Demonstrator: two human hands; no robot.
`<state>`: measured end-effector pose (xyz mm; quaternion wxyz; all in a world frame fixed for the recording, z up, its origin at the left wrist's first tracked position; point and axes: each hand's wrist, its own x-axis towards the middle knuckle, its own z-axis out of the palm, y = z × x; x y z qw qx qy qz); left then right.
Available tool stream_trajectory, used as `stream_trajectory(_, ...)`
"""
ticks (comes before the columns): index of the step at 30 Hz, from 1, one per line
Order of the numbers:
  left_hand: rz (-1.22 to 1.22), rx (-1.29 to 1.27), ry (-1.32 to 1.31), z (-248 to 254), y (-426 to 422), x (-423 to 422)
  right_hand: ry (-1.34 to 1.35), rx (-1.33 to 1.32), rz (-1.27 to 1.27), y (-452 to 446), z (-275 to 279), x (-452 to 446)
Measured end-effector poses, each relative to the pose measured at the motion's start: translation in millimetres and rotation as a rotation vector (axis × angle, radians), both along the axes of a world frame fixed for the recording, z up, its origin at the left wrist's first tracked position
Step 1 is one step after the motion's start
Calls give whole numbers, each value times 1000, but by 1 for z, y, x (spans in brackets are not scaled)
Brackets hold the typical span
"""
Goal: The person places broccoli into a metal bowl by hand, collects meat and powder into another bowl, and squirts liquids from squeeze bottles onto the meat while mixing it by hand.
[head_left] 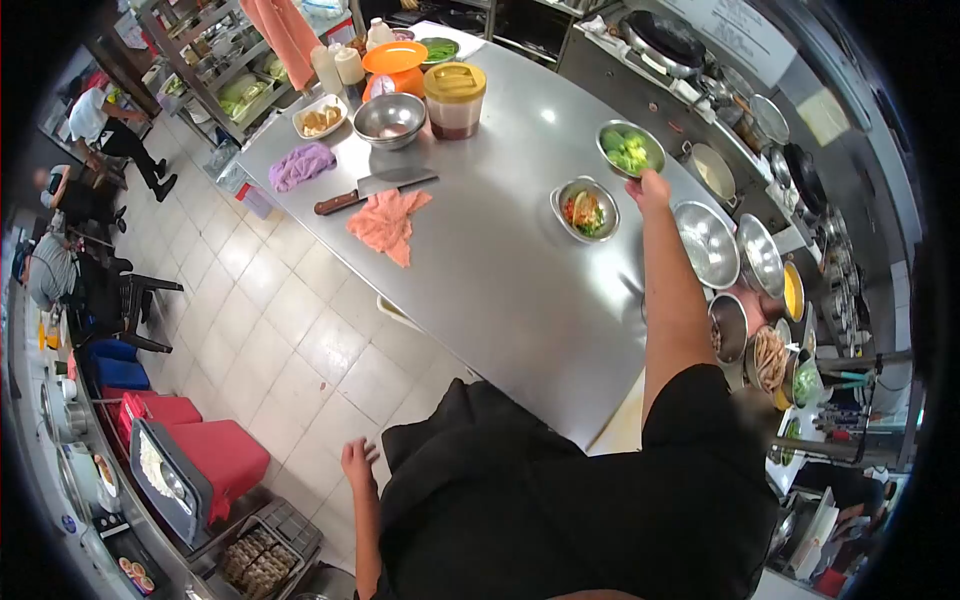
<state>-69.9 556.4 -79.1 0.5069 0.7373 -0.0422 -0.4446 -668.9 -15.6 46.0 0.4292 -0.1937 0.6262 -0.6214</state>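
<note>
At the far side of the steel table, my right hand (648, 188) is closed on the near rim of a metal bowl (605, 150) that holds green vegetable pieces (628, 153). Beside it stands a small two-handled metal colander (560, 205) with chopped orange, red and green food (583, 213) inside. My left hand (360, 458) hangs low over the tiled floor, away from the table, with its fingers loosely apart and nothing in them. To the right of my right forearm is a wide metal bowl (706, 235).
On the steel table (490, 270) lie a cleaver (375, 190), an orange cloth (388, 226) and a purple cloth (302, 166). A yellow-lidded tub (455, 100) and orange scale (393, 62) stand behind. Several people, including one standing person (115, 130), are at left. A red cooler (215, 455) sits lower left.
</note>
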Motion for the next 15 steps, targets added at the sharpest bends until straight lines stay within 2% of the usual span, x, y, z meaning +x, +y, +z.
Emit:
stream_trajectory(2,-23,79,-22,-16,31,0,-73,64,-109,-13,-8,-11)
stream_trajectory(4,-72,141,-91,-25,57,0,-164,61,-68,-18,-16,-11)
stream_trajectory(7,-113,304,-162,-23,75,-2,-238,109,-23,-12,-12,39)
stream_trajectory(11,7,306,-101,-54,102,6,-89,-41,365,13,-7,138)
stream_trajectory(13,32,308,-100,-66,110,8,-49,-94,527,49,11,219)
stream_trajectory(15,27,308,-144,-78,112,12,125,-112,694,69,1,286)
